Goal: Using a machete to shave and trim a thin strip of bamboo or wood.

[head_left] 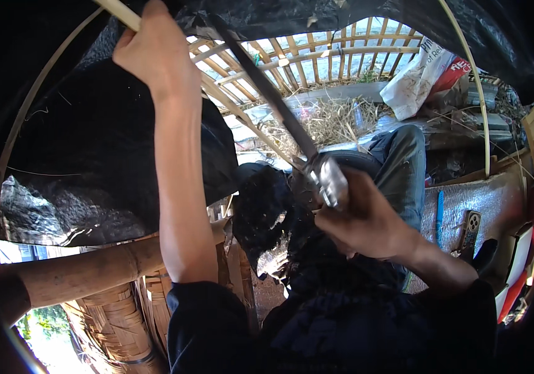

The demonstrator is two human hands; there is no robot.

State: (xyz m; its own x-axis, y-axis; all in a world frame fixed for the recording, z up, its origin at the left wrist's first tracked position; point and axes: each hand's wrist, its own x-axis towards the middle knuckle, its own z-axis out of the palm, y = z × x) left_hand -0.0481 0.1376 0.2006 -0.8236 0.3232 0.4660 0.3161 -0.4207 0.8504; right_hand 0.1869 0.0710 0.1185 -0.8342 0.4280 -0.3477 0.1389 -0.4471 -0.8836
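Note:
High at the left, my left hand is closed around a pale bamboo strip. The strip runs on below the hand, slanting down to the right toward my right hand. That right hand grips a long-bladed knife by its handle, wrapped or fitted with something shiny and silver at the blade end. The dark blade points up and to the left, its far end close to the black sheeting. Between handle and strip the gap is small; I cannot tell whether they touch. My bent legs in jeans lie beneath.
Black plastic sheeting hangs at the left and overhead. A thick bamboo pole crosses above woven bamboo. Beyond are a slatted bamboo fence, dry straw and a white-and-red sack. A blue stick-like object and a remote control lie right.

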